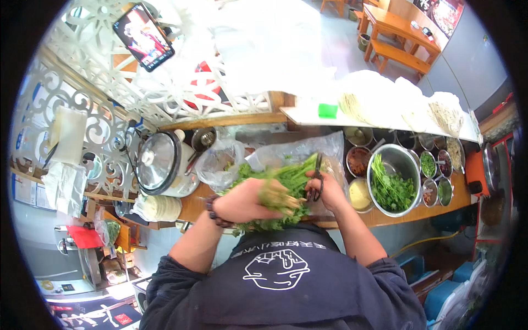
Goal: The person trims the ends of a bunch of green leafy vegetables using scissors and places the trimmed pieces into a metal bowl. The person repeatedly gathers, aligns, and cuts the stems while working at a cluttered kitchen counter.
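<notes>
My left hand (255, 199), a beaded bracelet at its wrist, grips a bunch of leafy green herbs with pale root ends, slightly blurred. My right hand (324, 187) holds dark-handled scissors (317, 175), blades pointing away from me, close to the stems. More leafy herbs (305, 167) lie under and beyond my hands on a clear plastic bag (330, 144). A steel bowl (418, 181) with cut green herbs (394, 187) stands to the right.
Left stand a lidded rice cooker (159, 163), stacked pale wrappers (159, 207) and a clear plastic bag of scraps (220, 163). A tub of yellow paste (360, 196) and several seasoning containers surround the bowl. Beyond runs a white shelf (305, 116) with bagged noodles (445, 111). A phone (144, 37) hangs upper left.
</notes>
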{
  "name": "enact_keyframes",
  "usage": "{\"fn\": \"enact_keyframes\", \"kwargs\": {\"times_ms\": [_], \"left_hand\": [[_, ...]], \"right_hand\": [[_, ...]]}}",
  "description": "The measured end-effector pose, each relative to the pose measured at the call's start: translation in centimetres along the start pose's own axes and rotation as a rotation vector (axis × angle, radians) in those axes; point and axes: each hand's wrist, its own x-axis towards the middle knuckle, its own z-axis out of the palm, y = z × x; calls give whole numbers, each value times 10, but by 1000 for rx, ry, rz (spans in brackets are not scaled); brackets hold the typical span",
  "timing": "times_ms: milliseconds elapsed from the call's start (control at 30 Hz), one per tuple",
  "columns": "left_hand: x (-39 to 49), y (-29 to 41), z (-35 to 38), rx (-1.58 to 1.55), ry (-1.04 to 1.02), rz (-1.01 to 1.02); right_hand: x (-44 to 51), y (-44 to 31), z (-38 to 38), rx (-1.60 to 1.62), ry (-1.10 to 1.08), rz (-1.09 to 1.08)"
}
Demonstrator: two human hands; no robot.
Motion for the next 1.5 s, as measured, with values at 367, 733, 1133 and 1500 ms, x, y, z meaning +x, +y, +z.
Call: {"fn": "enact_keyframes", "kwargs": {"times_ms": [367,733,1133,1500], "left_hand": [[-94,0,-68,-737,401,451],[-93,-25,-55,-789,513,337],[-77,-20,-56,-810,416,345],[-80,-24,-53,-662,428,-144]], "right_hand": [[-3,-1,6,16,56,16],[-34,-38,39,-163,-41,2],[-30,-8,110,-835,-320,-241],[-31,-79,97,-478,-285,-148]]}}
